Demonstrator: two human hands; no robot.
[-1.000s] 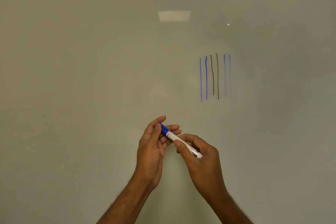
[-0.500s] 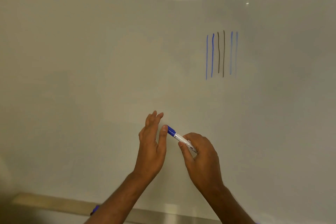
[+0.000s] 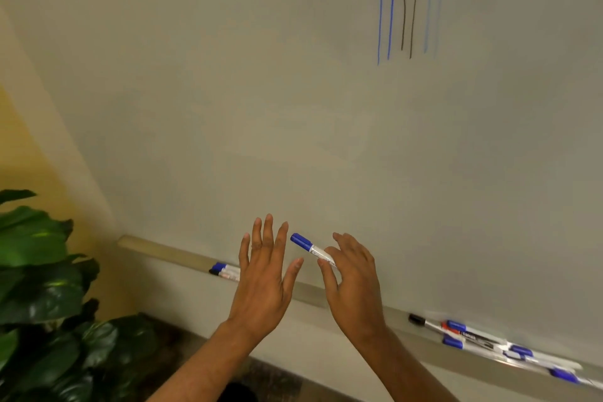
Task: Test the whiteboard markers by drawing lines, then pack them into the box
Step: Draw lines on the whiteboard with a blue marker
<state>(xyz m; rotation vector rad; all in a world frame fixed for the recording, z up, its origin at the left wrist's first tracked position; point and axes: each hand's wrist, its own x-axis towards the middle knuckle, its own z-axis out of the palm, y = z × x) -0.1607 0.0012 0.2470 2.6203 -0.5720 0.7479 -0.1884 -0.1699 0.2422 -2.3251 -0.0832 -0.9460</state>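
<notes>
L hand (image 3: 264, 274) left of marker (image 3: 310, 248), R hand (image 3: 355, 284) right; tray (image 3: 163, 250) below, lines (image 3: 411, 6) above R, plant (image 3: 39, 271) L.

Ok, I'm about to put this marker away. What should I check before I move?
1. Cap on the blue marker: ok, the blue cap sits on its end.
2. Grip: ok, the right hand pinches the barrel between thumb and fingers.
3. Left hand free: ok, fingers straight, holding nothing.
4. Test lines drawn: ok, four blue and two dark strokes show on the whiteboard.
5. Room on the tray: ok, a bare stretch lies left of the loose markers.
6. Box ready: cannot tell, no box is in view.
</notes>
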